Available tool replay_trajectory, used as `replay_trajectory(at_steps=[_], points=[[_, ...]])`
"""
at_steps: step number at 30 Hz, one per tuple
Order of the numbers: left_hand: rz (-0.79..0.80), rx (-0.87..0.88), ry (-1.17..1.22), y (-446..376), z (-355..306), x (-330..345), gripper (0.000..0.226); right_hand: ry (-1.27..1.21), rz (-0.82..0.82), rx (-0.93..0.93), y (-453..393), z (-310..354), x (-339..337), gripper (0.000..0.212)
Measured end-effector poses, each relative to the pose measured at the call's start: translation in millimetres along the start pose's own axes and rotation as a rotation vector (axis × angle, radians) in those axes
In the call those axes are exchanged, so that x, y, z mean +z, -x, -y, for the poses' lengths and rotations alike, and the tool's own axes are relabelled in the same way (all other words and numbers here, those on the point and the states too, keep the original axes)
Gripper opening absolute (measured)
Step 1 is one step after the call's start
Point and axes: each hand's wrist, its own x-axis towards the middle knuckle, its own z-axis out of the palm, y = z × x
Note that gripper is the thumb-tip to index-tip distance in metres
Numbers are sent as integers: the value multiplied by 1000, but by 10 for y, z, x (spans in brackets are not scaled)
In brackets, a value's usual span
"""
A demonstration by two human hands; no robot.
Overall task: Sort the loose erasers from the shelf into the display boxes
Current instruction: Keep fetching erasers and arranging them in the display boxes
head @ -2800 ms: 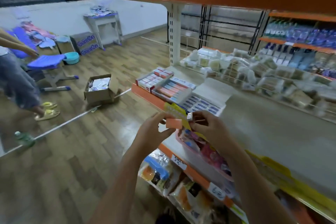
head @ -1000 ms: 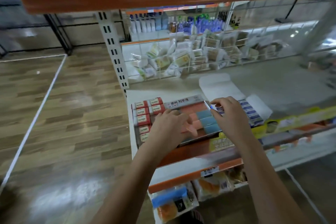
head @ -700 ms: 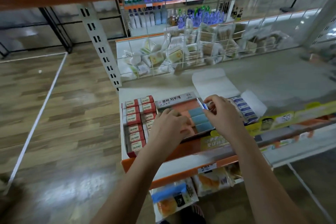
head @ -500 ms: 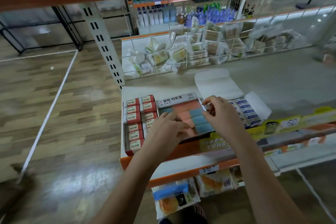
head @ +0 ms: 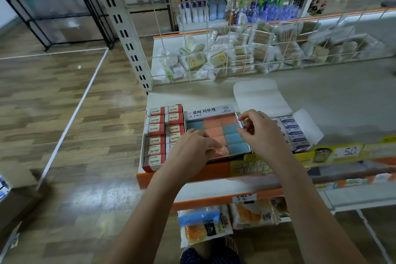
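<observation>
Leftmost on the shelf (head: 321, 96) sits a box of red 2B erasers (head: 164, 135). Beside it, the left hand (head: 192, 150) pinches a pink eraser (head: 221, 151) in the middle display box (head: 216, 135). Further right, the right hand (head: 260, 133), fingers curled, pinches that box's right wall, next to the blue-labelled box (head: 293, 133).

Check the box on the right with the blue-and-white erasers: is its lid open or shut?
Open. The white lid of the right box is folded back flat onto the shelf, with rows of blue-and-white erasers showing beside the right hand.
</observation>
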Motion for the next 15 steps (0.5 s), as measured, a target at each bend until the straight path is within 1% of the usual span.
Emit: replay_trajectory(at_steps=[5, 10, 15], points=[[8, -37, 1, 34, 33, 50, 29, -11, 19, -13, -11, -19, -21, 19], [54, 3, -50, 9, 52, 37, 29, -20, 33, -30, -10, -48, -41, 18], [74, 0, -73, -58, 3, -6, 25, -37, 71, -24, -17, -19, -73, 17]])
